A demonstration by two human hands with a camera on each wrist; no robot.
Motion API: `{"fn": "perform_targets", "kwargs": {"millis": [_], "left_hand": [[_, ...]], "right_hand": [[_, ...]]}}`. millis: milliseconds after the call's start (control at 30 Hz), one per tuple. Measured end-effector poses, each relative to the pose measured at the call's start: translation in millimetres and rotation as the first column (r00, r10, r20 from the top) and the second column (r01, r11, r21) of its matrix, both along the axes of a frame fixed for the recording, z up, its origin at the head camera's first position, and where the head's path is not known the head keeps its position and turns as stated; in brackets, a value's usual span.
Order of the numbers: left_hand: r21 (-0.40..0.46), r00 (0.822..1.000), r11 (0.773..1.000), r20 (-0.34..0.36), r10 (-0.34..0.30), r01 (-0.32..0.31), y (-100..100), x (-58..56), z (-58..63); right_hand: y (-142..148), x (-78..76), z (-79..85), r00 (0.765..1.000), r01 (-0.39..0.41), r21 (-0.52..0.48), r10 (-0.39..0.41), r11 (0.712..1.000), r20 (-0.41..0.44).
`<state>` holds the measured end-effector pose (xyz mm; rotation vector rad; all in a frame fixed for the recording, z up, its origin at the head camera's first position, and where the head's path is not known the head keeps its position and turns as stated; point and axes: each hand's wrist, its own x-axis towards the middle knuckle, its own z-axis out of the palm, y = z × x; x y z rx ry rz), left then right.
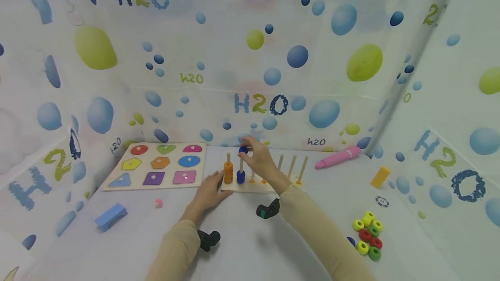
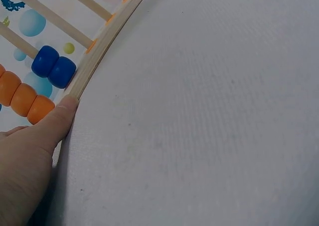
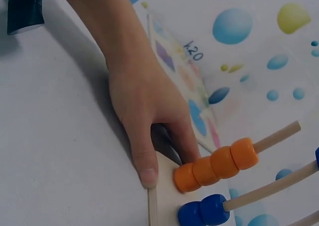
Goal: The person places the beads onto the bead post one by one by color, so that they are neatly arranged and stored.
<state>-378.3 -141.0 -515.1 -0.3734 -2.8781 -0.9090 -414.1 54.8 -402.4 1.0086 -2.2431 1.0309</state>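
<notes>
A wooden peg board [image 1: 250, 188] with a row of upright pegs stands by the back wall. My right hand [image 1: 261, 160] pinches a blue bead [image 1: 243, 149] between thumb and fingers at the top of the second peg. Two blue beads [image 1: 241, 177] sit at the bottom of that peg. On the leftmost peg is a stack of orange beads [image 3: 217, 166]. My left hand [image 1: 209, 192] grips the board's left end, thumb [image 2: 65, 109] against the front edge. In the right wrist view only a sliver of the pinched bead shows at the right edge.
A shape puzzle board [image 1: 168, 166] lies to the left. Nearer are a blue block [image 1: 111, 217] and a small pink piece [image 1: 158, 203]. To the right lie a pink pen-like object [image 1: 338, 157], an orange block [image 1: 380, 178] and loose yellow, red, green and blue beads [image 1: 365, 235].
</notes>
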Motion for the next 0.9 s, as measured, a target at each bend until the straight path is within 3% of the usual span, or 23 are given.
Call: {"fn": "perform_targets", "kwargs": {"millis": [400,667,900], "left_hand": [[0.004,1.0,1.0,0.015,0.002,-0.003,6,1.7,3.2],[0.013,1.0,1.0,0.025,0.012,-0.012,3,3.5,5.0],[-0.001,0.999,1.0,0.029,0.013,-0.013,4,1.0,2.4]], "right_hand": [[4,-0.8,-5.2,0.999,0.039,0.047,-0.04,0.998,0.002],[13,8.2,-7.4,0.995,0.052,0.012,-0.051,0.999,-0.088],[44,21.9,-22.8,0.984,0.041,-0.011,-0.042,0.999,-0.172]]}}
